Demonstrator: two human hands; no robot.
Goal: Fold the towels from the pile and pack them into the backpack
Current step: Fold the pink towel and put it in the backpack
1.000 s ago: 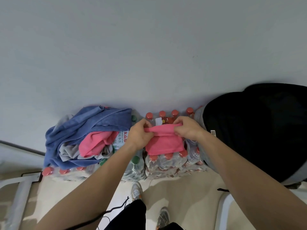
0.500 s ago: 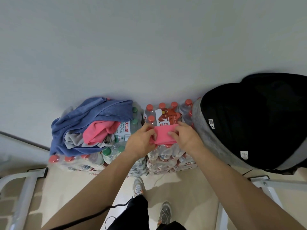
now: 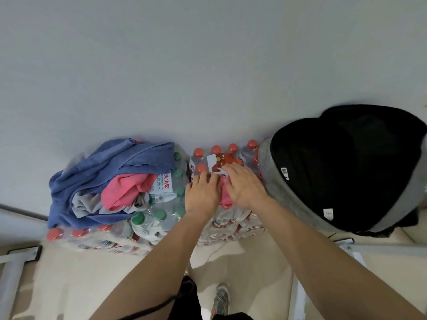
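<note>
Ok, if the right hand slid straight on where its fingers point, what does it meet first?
Probably the red-and-white label on the bottle pack: the right hand has its fingertips at the label's edge, with red caps beyond. Depth is unclear.

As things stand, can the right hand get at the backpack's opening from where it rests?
Probably yes. The right hand presses on the pink towel just beside the backpack, whose open black mouth faces up; nothing visible lies between them.
</note>
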